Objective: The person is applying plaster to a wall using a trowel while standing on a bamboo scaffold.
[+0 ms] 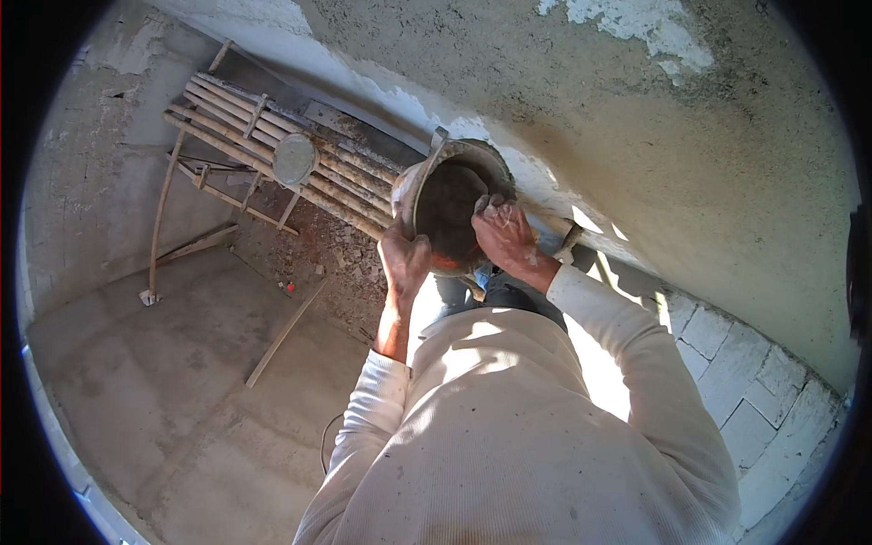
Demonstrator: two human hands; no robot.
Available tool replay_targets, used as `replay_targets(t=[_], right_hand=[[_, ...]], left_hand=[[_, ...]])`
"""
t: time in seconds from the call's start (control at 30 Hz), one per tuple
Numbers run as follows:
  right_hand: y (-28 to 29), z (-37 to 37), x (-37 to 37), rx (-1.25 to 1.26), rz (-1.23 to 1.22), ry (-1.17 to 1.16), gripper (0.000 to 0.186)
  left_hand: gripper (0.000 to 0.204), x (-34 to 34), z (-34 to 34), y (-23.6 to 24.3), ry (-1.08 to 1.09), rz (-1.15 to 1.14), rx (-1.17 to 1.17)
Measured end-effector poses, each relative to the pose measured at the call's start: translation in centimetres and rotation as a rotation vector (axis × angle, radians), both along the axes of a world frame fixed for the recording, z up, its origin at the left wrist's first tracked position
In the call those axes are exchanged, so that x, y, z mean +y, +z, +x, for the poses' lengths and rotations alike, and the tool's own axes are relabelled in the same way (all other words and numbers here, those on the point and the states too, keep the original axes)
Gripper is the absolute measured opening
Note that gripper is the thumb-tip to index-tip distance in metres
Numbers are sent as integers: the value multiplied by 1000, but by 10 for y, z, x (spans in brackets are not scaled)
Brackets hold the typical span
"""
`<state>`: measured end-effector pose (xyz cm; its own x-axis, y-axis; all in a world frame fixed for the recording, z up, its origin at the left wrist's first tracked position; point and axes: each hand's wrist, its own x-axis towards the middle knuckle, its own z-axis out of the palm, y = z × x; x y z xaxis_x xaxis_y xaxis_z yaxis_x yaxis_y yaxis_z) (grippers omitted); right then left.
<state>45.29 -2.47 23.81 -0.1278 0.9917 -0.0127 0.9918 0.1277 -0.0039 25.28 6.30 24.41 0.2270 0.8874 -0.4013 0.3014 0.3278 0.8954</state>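
Bucket (495,163) tilted at twelve o'clock; likely stiff-walled, gritty, awkward if loaded. Rim offers best hold. Left hand (406,259) grasps rim's seven o'clock; right hand (504,234) curled at four, grip unclear. Plastered wall (690,163) crowds one o'clock, pole scaffold (350,174) ten; more room toward eight, above concrete floor (173,363).

A person in a white, long-sleeved shirt (527,436) has a big, dirty bucket (406,191) in front of them. The left hand (406,259) grips its left side. The right hand (507,238) is curled up at the right side of the bucket's mouth. Long poles (218,138) make a high platform. A round grey thing (295,159) sits on it, by the edge nearest the bare floor (163,363), between the platform's left end and the bucket. A thin stick (286,334) lies on the floor.
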Motion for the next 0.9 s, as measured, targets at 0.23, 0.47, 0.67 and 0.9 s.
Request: replay_targets(t=[0.23, 0.47, 0.67, 0.9], right_hand=[[55, 27, -22, 88, -159, -286, 32], [71, 25, -47, 133, 42, -428, 24], [15, 0, -20, 817, -483, -639, 34], [50, 8, -24, 665, -468, -618, 28]], left_hand=[[62, 6, 40, 56, -197, 100, 220], [68, -3, 46, 64, -141, 57, 139], [60, -22, 47, 29, -50, 110, -147], [57, -23, 33, 12, 142, 22, -583]])
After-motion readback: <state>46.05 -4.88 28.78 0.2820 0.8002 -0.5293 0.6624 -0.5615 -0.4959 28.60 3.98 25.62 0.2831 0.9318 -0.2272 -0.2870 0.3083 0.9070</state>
